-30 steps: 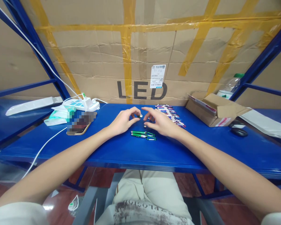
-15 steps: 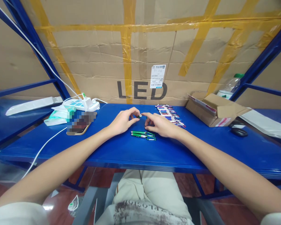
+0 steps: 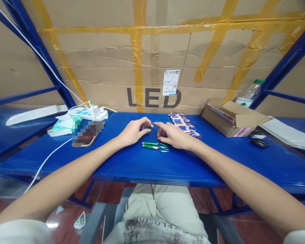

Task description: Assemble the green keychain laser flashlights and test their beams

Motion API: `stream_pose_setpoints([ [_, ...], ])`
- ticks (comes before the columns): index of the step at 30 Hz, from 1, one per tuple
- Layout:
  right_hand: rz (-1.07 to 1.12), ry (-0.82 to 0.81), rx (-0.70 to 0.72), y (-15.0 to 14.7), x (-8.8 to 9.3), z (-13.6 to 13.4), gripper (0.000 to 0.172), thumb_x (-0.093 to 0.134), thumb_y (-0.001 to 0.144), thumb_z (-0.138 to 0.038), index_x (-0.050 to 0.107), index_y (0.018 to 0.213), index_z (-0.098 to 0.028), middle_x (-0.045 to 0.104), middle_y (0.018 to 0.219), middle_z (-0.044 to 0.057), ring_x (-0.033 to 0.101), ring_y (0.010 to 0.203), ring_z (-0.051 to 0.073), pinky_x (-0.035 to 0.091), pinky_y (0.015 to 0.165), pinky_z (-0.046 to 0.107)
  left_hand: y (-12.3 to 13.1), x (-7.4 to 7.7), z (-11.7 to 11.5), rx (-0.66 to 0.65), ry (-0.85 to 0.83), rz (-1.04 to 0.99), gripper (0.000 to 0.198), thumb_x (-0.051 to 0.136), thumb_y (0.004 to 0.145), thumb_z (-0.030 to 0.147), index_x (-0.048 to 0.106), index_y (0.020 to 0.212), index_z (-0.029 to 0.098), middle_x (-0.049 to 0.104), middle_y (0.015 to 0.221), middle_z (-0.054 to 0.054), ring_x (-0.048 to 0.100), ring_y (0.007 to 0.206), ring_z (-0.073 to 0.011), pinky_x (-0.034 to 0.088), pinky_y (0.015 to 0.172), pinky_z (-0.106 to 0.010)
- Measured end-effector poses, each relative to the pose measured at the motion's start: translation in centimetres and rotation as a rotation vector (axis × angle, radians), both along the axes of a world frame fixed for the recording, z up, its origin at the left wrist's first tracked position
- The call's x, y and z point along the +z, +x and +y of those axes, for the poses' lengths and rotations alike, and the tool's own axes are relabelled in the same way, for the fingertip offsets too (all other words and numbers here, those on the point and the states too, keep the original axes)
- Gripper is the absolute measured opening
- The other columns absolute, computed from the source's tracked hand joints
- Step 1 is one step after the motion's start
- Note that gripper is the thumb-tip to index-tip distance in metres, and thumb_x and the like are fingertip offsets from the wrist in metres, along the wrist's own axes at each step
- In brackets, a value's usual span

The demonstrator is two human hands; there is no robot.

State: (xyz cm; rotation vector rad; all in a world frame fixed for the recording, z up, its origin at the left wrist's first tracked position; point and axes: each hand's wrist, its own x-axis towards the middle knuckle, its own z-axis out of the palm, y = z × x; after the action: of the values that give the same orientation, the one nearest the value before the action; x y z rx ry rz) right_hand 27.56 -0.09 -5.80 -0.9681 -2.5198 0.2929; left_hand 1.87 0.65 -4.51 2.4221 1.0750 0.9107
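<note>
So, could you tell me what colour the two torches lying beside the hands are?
The torches are green, seen in the head view.

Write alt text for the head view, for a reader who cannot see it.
A person's left hand pinches a small silver piece, the right hand touching it, over a blue table. Two green flashlights lie nearer the person.

Blue counter (image 3: 117, 162), taped cardboard sheet marked LED (image 3: 152, 67) behind it, white power strip (image 3: 91, 113) and phone (image 3: 85, 137) at left, open carton (image 3: 231, 118), plastic bottle (image 3: 250, 92), black mouse (image 3: 259, 143) at right
</note>
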Motion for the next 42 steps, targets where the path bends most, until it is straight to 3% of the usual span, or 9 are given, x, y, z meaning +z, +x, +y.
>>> stream_pose_setpoints([
  [7, 0.199, 0.13, -0.067, -0.1, 1.2, -0.5, 0.064, 0.062, 0.1, -0.021, 0.047, 0.161, -0.025, 0.078, 0.113, 0.006, 0.064, 0.107, 0.031, 0.048, 0.101, 0.047, 0.2, 0.0, -0.2, -0.066, -0.059, -0.05, 0.018, 0.071, 0.098, 0.037, 0.067, 0.109, 0.023, 0.076, 0.105, -0.001, 0.067, 0.085, -0.0177, 0.05, 0.079, -0.031],
  [14, 0.306, 0.173, -0.048, -0.9, 2.1, -1.7, 0.056, 0.061, 0.105, -0.028, 0.049, 0.16, -0.027, 0.078, 0.116, 0.007, 0.064, 0.111, 0.031, 0.046, 0.103, 0.048, 0.6, 0.0, -0.6, -0.157, -0.13, -0.075, 0.02, 0.073, 0.098, 0.038, 0.07, 0.109, 0.022, 0.076, 0.098, -0.001, 0.068, 0.088, -0.0187, 0.05, 0.081, -0.032],
  [23, 0.303, 0.155, -0.014, -1.1, 2.1, -2.0, 0.056, 0.059, 0.106, -0.028, 0.048, 0.161, -0.03, 0.078, 0.118, 0.007, 0.063, 0.114, 0.031, 0.046, 0.108, 0.052, 0.6, 0.0, -0.7, -0.161, -0.137, -0.107, 0.018, 0.073, 0.097, 0.037, 0.069, 0.106, 0.021, 0.075, 0.098, -0.001, 0.068, 0.089, -0.0188, 0.05, 0.083, -0.033],
  [32, 0.296, 0.189, -0.012, -1.1, 2.2, -2.2, 0.056, 0.061, 0.106, -0.028, 0.048, 0.161, -0.029, 0.078, 0.118, 0.008, 0.061, 0.113, 0.032, 0.048, 0.103, 0.051, 0.8, 0.2, -0.9, -0.189, -0.141, -0.121, 0.018, 0.072, 0.099, 0.037, 0.068, 0.108, 0.021, 0.076, 0.1, -0.002, 0.069, 0.091, -0.019, 0.05, 0.083, -0.033],
  [42, 0.073, 0.405, -0.027, -1.0, 2.9, -2.3, 0.058, 0.051, 0.109, -0.028, 0.043, 0.166, -0.022, 0.075, 0.123, 0.014, 0.058, 0.109, 0.035, 0.053, 0.1, 0.055, 0.4, 0.0, -0.4, -0.137, -0.093, -0.083, 0.021, 0.071, 0.099, 0.039, 0.067, 0.109, 0.022, 0.075, 0.104, -0.003, 0.068, 0.091, -0.0196, 0.051, 0.081, -0.033],
])
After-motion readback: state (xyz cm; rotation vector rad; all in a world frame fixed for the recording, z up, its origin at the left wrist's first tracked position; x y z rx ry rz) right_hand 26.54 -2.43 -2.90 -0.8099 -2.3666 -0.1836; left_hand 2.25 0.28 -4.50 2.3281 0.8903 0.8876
